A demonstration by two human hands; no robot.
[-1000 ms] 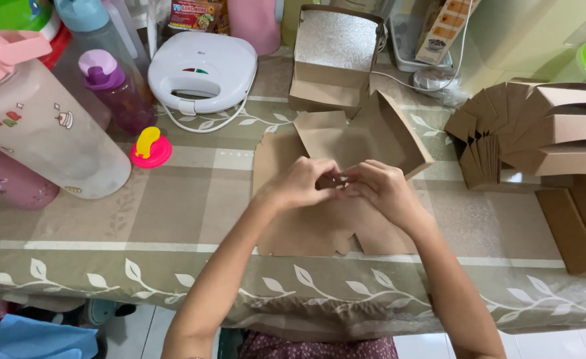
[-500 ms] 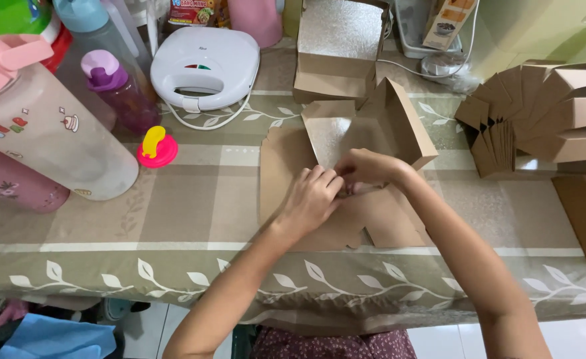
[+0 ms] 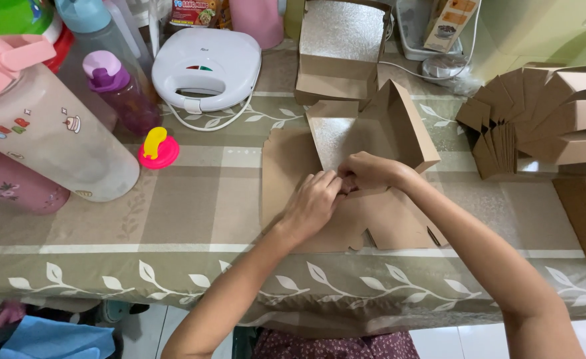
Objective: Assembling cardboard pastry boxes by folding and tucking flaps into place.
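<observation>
A half-folded brown cardboard box with a silvery lining (image 3: 346, 173) is lying at the centre of the frame on the leaf-patterned tablecloth (image 3: 173, 219), flat so its flaps can be bent. The left hand (image 3: 311, 203) is pinching a flap with curled fingers; the right hand (image 3: 371, 171) is closing on the same fold. A finished open box (image 3: 339, 60) is sitting above, flat blanks (image 3: 499, 126) stacked at the right.

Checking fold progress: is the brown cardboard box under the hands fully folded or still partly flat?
Partly flat: brown cardboard box has one side wall raised, front panels lying flat on the table under both hands.
</observation>
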